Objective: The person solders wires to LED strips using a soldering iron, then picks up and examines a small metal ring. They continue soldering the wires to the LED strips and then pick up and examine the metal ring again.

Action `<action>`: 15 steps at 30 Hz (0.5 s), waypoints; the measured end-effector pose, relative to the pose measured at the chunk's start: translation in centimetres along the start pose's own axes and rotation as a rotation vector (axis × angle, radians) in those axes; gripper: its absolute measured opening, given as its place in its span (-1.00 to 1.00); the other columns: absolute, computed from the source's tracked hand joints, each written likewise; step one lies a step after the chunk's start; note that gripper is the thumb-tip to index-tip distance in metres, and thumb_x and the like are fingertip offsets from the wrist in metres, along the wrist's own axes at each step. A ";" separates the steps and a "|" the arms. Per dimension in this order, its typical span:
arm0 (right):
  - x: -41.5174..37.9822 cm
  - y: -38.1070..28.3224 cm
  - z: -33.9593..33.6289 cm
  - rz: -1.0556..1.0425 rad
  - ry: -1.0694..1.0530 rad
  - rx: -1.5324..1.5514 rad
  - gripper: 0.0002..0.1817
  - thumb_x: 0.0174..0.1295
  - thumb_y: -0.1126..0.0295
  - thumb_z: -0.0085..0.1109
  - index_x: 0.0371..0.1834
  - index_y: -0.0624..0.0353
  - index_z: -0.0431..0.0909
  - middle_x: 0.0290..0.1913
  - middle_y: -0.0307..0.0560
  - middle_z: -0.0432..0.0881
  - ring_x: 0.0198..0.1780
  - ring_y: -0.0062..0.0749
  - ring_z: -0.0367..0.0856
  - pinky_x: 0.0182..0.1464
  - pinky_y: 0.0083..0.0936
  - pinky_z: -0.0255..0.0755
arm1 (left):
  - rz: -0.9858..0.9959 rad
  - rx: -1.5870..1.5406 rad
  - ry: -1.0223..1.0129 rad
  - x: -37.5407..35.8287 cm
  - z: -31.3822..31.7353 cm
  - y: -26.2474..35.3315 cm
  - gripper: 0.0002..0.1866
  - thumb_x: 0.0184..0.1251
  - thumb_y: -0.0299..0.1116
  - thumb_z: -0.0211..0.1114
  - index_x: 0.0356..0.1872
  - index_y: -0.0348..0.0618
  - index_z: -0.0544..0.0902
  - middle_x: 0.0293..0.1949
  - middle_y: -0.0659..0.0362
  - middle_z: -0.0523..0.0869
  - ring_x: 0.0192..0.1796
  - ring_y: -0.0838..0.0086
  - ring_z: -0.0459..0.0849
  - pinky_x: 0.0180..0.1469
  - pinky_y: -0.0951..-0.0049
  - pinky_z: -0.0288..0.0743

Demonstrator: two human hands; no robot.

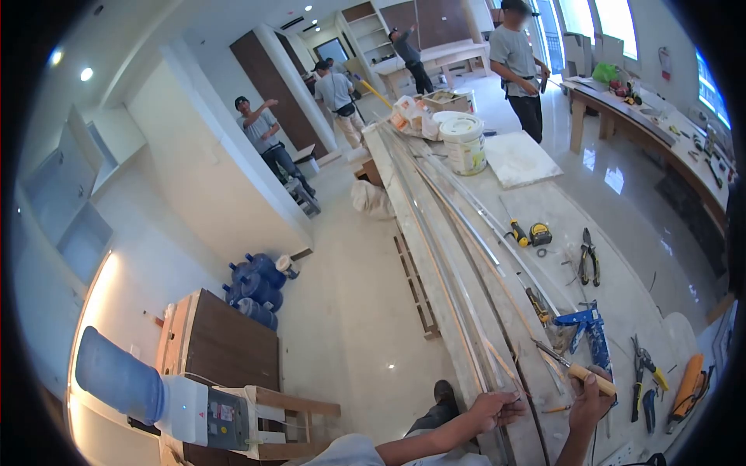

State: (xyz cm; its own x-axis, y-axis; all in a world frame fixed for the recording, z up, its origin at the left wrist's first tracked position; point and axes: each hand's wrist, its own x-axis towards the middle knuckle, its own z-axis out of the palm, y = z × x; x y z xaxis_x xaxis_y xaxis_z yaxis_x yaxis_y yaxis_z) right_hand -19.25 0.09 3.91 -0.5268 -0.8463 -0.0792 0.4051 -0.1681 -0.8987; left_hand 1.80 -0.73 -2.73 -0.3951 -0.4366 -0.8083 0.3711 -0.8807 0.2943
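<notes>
My right hand (pixel 592 405) is closed around the wooden handle of a soldering iron (pixel 579 370), whose metal shaft points up and left over the bench. My left hand (pixel 496 410) is pinched at the bench's near edge, beside long thin strips (pixel 466 311); what its fingertips hold is too small to make out. Just beyond the iron lies a blue caulking gun (pixel 594 334), with a yellow-black screwdriver (pixel 536 305) to its left. A pencil-like orange stick (pixel 557 408) rests between my hands.
Pliers (pixel 589 258), a tape measure (pixel 540 234), snips (pixel 643 369) and an orange cutter (pixel 685 392) lie on the bench (pixel 622 299). A white bucket (pixel 465 144) stands farther back. To the left are a water dispenser (pixel 186 408) and blue jugs (pixel 256 283). Several people stand beyond.
</notes>
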 end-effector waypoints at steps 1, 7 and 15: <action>0.1 -0.2 0.0 -0.003 -0.027 0.016 -0.66 0.25 0.44 0.26 -0.01 0.45 0.45 -0.10 0.04 0.56 -0.12 -0.21 0.70 -0.19 -0.46 0.73 | 0.004 -0.014 -0.004 -0.1 0.1 0.0 -0.78 0.42 -0.22 0.31 -0.06 -0.10 0.65 -0.24 0.16 0.78 -0.11 0.34 0.80 -0.14 0.37 0.70; -0.7 -0.8 0.4 0.008 -0.035 0.035 -0.66 0.25 0.45 0.25 -0.01 0.46 0.46 -0.09 0.06 0.56 -0.11 -0.19 0.70 -0.19 -0.46 0.72 | 0.010 -0.022 -0.015 0.2 -0.4 -0.2 -0.77 0.38 -0.22 0.33 -0.09 -0.12 0.65 -0.21 0.14 0.78 -0.11 0.32 0.79 -0.14 0.37 0.69; -1.1 -1.0 0.0 0.005 -0.039 0.042 -0.69 0.27 0.44 0.25 0.00 0.40 0.49 -0.10 -0.01 0.58 -0.14 -0.32 0.69 -0.19 -0.51 0.71 | 0.018 -0.009 0.026 -0.2 0.0 -0.1 -0.75 0.36 -0.21 0.35 -0.10 -0.14 0.65 -0.19 0.12 0.79 -0.12 0.34 0.79 -0.15 0.37 0.67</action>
State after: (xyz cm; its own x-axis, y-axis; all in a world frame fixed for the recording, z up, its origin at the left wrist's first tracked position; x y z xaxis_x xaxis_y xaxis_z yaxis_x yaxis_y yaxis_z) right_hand -19.08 1.23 4.86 -0.4956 -0.8660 -0.0656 0.4385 -0.1844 -0.8796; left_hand 1.84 -0.59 -2.58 -0.3663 -0.4472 -0.8160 0.3853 -0.8711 0.3044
